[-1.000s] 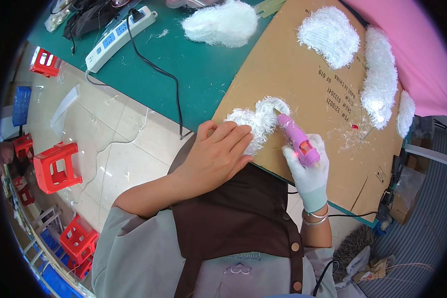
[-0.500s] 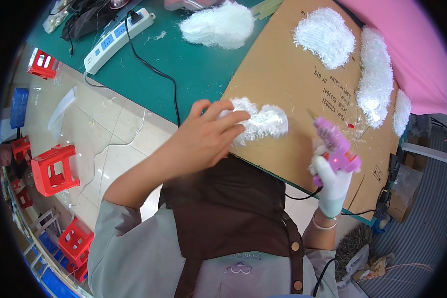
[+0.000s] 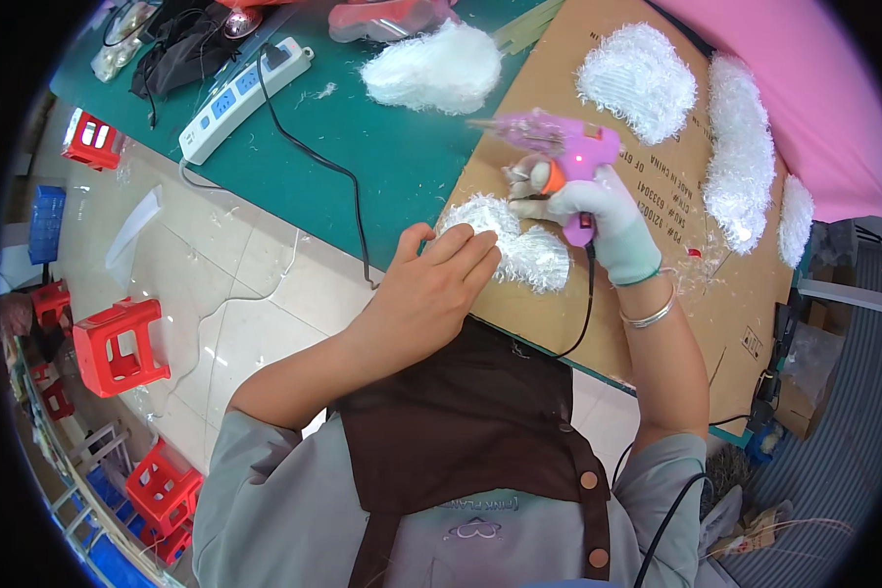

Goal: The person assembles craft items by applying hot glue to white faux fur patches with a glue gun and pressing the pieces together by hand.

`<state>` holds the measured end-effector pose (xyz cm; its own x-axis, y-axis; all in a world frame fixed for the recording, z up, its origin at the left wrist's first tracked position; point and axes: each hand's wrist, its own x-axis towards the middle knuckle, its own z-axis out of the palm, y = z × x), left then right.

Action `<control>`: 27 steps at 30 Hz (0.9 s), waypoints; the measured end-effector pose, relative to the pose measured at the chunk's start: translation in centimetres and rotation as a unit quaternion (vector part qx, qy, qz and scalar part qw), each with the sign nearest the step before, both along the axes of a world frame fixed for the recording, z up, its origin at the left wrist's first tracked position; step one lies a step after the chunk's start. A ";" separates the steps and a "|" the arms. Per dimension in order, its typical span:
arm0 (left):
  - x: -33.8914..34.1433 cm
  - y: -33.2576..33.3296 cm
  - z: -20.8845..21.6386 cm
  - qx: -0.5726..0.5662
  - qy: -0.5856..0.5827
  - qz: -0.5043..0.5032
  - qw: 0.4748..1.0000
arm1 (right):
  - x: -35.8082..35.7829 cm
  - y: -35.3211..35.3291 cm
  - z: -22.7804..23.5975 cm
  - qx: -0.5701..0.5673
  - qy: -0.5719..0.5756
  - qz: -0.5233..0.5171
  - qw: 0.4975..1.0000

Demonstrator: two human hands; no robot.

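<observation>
The bare left hand [image 3: 433, 286] lays its bent fingertips on the near-left part of a fluffy white piece [image 3: 536, 259], which lies on the cardboard [image 3: 735, 304] at about one o'clock from that hand; whether the fingers pinch it or merely press is hard to tell. The gloved right hand [image 3: 596, 208] grasps a purple glue gun [image 3: 559, 137], fingers wrapped around its handle, at one o'clock from the piece, its slightly blurred nozzle aimed toward nine o'clock. Another white tuft [image 3: 433, 69] sits at eleven o'clock, and a power strip [image 3: 245, 101] at ten.
</observation>
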<state>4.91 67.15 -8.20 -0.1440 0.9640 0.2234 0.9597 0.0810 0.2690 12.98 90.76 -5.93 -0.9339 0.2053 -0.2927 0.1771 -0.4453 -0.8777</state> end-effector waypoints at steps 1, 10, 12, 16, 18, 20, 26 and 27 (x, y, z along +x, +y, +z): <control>0.0 0.0 0.0 -0.003 -0.003 0.000 1.000 | -0.3 -0.2 0.1 0.066 -0.023 0.028 0.997; 0.1 0.0 -0.2 0.009 0.000 0.011 1.000 | 0.7 -0.1 2.4 0.144 0.007 0.004 0.990; 0.2 0.3 0.0 0.014 -0.006 0.010 1.000 | 1.3 1.5 1.0 0.078 -0.014 -0.062 0.995; 0.5 0.6 -0.1 0.018 0.006 0.016 1.000 | 1.9 0.7 -1.0 0.046 -0.008 -0.001 0.999; 0.7 0.5 -0.2 0.017 0.014 0.019 1.000 | 2.2 -0.9 -0.8 0.050 -0.006 0.024 0.998; 0.8 0.5 -0.2 0.016 0.021 0.022 0.999 | 2.3 -1.9 0.7 0.116 -0.035 0.015 0.992; 0.7 0.5 -0.2 0.001 -0.022 0.018 1.000 | 3.8 0.6 0.5 0.037 -0.010 -0.114 0.993; 0.8 0.6 -0.1 -0.001 -0.014 0.013 1.000 | 4.0 0.3 -0.2 0.040 -0.005 -0.091 0.995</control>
